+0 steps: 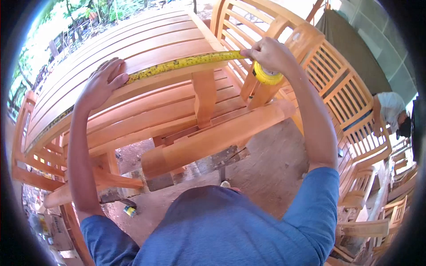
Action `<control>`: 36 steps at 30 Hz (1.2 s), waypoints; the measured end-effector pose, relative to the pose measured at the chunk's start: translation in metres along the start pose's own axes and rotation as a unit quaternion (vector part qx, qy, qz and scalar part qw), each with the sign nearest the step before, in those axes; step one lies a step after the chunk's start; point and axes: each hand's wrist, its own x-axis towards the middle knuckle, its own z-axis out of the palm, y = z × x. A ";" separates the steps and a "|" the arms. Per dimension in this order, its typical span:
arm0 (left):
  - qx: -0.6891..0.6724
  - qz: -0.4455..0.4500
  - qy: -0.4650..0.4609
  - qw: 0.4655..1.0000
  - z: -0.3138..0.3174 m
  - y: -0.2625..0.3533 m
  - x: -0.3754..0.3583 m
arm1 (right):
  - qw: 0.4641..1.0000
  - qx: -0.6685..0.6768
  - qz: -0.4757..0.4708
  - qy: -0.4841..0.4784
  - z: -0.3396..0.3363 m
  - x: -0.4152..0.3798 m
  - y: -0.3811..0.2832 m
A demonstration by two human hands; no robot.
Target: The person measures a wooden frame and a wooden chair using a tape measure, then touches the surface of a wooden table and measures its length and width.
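A yellow tape measure blade (186, 63) runs along the near edge of a slatted wooden piece (151, 37). My left hand (102, 84) rests on the slats at the left, its thumb against the blade; its fingers are apart and partly bunched together at the tips. Further blade stretches beyond it down the left edge. At the right, my right hand (270, 55) pinches the blade near the piece's right corner. The yellow tape case (267, 75) hangs just below that hand. Under the blade stands a short wooden post (204, 97).
A rounded wooden armrest (217, 137) crosses in front of me. Slatted wooden chair backs (344, 91) stand at the right, near a bent-over person (390, 111). A small yellow object (129, 211) lies on the ground. More wooden furniture (364, 186) is at the lower right.
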 end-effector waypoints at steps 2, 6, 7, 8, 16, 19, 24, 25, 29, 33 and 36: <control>-0.006 0.001 -0.010 1.000 0.000 -0.003 0.001 | 1.000 -0.003 -0.002 0.007 0.000 -0.002 -0.001; -0.030 -0.010 -0.030 0.999 -0.001 0.000 0.002 | 0.999 -0.005 -0.027 0.024 0.004 0.003 0.003; -0.044 -0.008 -0.036 0.998 0.001 -0.004 0.003 | 0.999 0.000 -0.027 0.018 0.005 0.006 0.007; -0.058 -0.005 -0.043 0.997 0.002 -0.008 0.004 | 1.000 -0.005 -0.030 0.002 0.005 0.009 0.007; -0.041 -0.009 -0.073 0.996 0.001 -0.009 0.006 | 0.985 -0.095 -0.062 -0.131 -0.006 0.037 0.007; -0.039 -0.011 -0.079 0.996 -0.001 -0.004 0.006 | 0.974 -0.120 -0.087 -0.171 -0.005 0.050 0.011; -0.034 0.000 -0.080 0.996 -0.001 -0.007 0.007 | 0.955 -0.095 -0.136 -0.247 0.013 0.061 0.011; -0.037 0.000 -0.080 0.996 0.000 -0.008 0.007 | 0.949 -0.061 -0.133 -0.279 0.014 0.063 0.013; -0.035 -0.013 -0.083 0.996 -0.003 -0.003 0.006 | 0.956 0.032 -0.141 -0.254 0.016 0.059 0.030; -0.038 -0.011 -0.085 0.996 -0.004 -0.002 0.006 | 0.953 0.127 -0.119 -0.248 0.021 0.043 0.039; -0.031 -0.008 -0.090 0.995 -0.006 -0.003 0.007 | 0.952 0.134 -0.124 -0.245 0.033 0.050 0.051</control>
